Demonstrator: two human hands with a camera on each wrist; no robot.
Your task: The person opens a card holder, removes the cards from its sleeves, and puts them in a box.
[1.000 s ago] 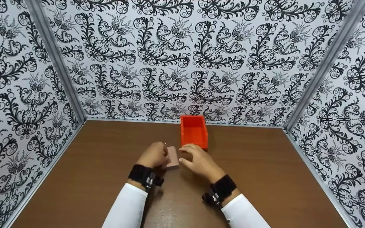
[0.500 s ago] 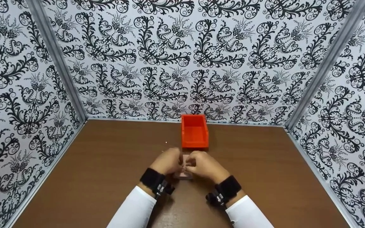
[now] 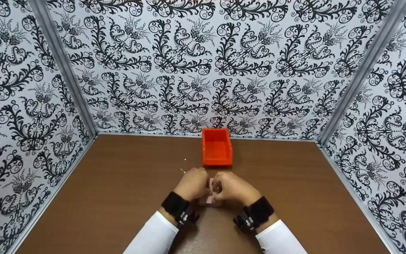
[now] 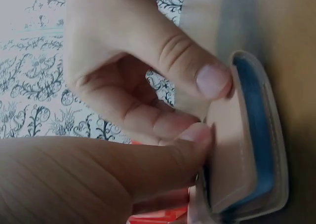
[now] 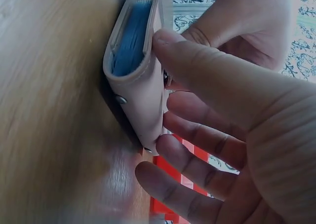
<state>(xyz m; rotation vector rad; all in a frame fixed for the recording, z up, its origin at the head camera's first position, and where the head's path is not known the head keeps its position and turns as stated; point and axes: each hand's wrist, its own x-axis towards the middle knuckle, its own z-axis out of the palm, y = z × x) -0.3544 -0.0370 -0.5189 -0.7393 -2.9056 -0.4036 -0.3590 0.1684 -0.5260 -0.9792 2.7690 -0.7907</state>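
Observation:
A pale pink leather card holder point(image 3: 208, 200) with blue inner sleeves lies low over the wooden table between both hands. In the left wrist view the cover point(image 4: 229, 155) stands slightly apart from the blue sleeves. My left hand point(image 3: 193, 184) pinches the cover's edge, its thumb close to the other hand's fingertips. My right hand point(image 3: 236, 187) has its thumb on the cover, with the index finger curled near it and the other fingers spread loosely. The right wrist view shows the rounded spine point(image 5: 140, 100) with metal rivets. Curled fingers hide part of the cover.
An orange-red open-fronted bin point(image 3: 217, 151) stands just beyond the hands, towards the back wall. Small bright specks point(image 3: 182, 171) show on the brown table point(image 3: 118, 197) left of the bin. Patterned panels point(image 3: 196, 63) enclose the table at the back and sides.
The card holder has moved right and nearer to the body with my left hand. My right hand, apart from it earlier, has come down onto it, and both hands are now close together.

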